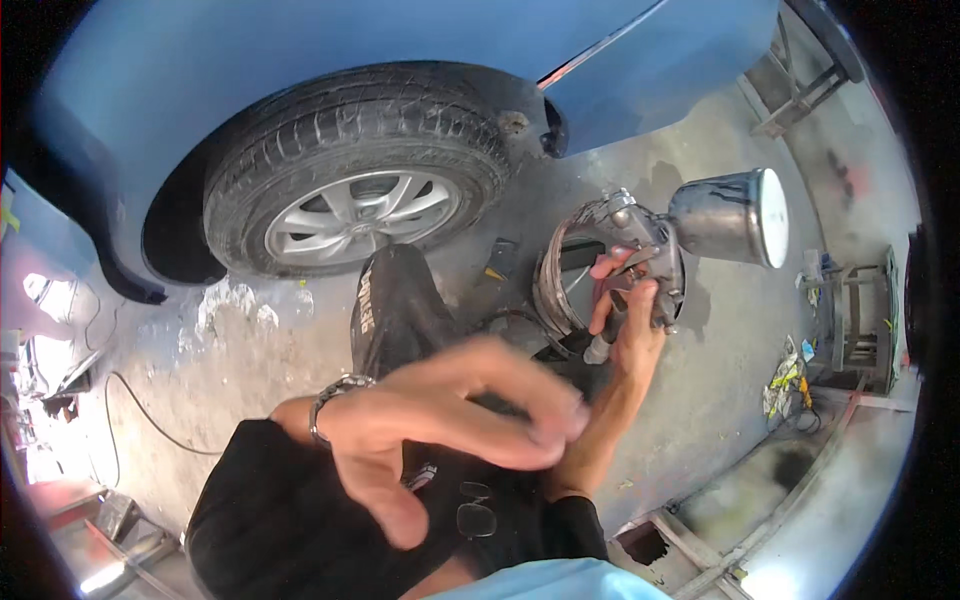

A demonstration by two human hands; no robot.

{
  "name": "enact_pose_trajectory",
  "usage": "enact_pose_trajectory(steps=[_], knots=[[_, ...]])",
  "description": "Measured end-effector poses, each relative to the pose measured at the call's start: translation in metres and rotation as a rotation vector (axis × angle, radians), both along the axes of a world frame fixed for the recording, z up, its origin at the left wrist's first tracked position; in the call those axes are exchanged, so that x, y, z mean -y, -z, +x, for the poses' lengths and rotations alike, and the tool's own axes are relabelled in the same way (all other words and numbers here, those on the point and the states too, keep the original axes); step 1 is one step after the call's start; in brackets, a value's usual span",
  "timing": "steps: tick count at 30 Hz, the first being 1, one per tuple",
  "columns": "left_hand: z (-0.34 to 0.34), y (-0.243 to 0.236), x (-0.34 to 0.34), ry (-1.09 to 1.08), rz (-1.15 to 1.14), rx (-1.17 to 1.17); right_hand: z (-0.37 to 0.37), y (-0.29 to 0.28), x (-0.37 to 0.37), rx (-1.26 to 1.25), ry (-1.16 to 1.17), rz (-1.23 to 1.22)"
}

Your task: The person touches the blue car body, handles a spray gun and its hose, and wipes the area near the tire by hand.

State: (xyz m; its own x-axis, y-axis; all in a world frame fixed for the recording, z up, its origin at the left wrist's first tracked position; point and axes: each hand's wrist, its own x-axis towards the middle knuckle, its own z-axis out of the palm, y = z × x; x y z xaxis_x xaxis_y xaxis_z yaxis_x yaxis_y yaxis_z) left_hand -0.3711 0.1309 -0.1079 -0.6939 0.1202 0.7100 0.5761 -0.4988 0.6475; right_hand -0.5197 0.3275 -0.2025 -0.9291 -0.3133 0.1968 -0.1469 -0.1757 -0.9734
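Head view: spray gun [660, 250] inside curled right fingers [609, 264], cup [725, 215] beyond

Right hand [634, 335] at 3 o'clock, wrapped round a spray gun [660, 240], metal cup [722, 212] toward 2; left hand [430, 405] at 7, blurred, fingers loosely curled; car wheel [362, 212] at 10, blue bodywork [430, 30] at 12

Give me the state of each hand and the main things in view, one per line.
Right hand: closed around the spray gun
Spray gun: held over the bucket; trigger position unclear
Metal cup: attached to the gun, dark-streaked
Bucket: open-topped, smeared
Left hand: empty, fingers loosely curled, blurred
Metal wristband: worn on the left wrist
Car wheel: mounted, tyre dusty
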Motion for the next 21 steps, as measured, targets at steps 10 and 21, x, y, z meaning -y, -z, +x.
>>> enact_pose_trajectory(steps=[10,21], knots=[[0.047,0.08,0.017,0.744,-0.407,0.376,-0.006,0.024,-0.004,-0.023,0.249,0.094],[0.031,0.048,0.023,0.071,-0.22,0.622,0.041,-0.014,0.001,-0.065,0.116,0.08]])
